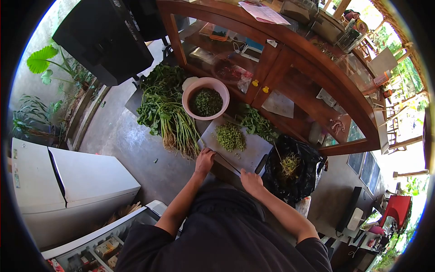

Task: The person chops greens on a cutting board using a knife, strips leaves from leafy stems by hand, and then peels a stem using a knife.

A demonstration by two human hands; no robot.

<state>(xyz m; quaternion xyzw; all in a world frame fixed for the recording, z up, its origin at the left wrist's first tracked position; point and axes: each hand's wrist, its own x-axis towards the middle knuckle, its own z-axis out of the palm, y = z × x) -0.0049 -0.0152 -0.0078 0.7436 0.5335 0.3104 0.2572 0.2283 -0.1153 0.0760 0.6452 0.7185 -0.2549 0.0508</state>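
A white cutting board (254,153) bears a heap of chopped green stems (230,137). At its lower left edge is my left hand (206,159), its fingers bent together; what they hold is too small to make out. My right hand (251,180) is closed on a knife (229,164), whose thin blade points toward my left hand. Left of the board lies a large bunch of leafy greens (168,109) with roots toward me. Behind the board stands a pink bowl (186,98) of chopped leaves (206,102). More leafy greens (256,122) lie at the board's back right.
A black plastic bag (277,183) with root scraps sits right of the board. A wooden glass-door cabinet (267,63) stands behind. At the left are a black case-like object (102,41) and a white refrigerator (86,177). An open-topped case with boxes (108,240) is at lower left.
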